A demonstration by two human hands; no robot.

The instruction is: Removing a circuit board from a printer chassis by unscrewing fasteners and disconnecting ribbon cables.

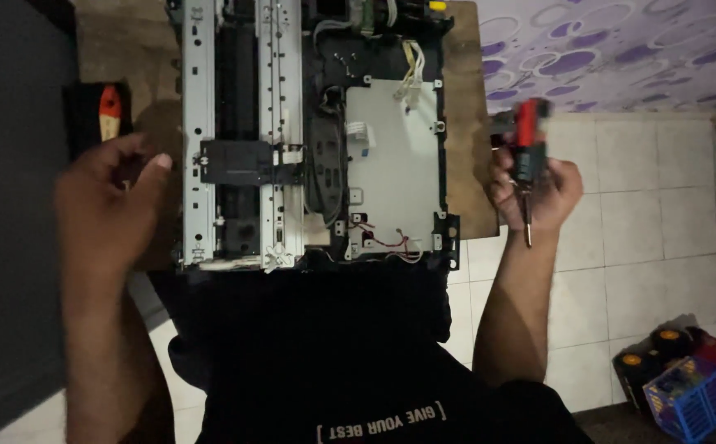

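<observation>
An opened printer chassis [309, 131] with metal rails, a black carriage and a grey metal plate lies on a wooden board [465, 123] in front of me. My right hand [539, 185] is to the right of the chassis, closed around a red and black screwdriver [528, 156] whose shaft points toward me. My left hand [107, 193] hovers at the chassis's left edge, fingers curled loosely, thumb near the metal side rail, with nothing visible in it.
A red-handled tool [109, 111] lies beside the board at the left. White floor tiles [621, 205] spread to the right, below a purple patterned wall [613, 49]. A toy truck with a blue crate [687, 382] sits at lower right.
</observation>
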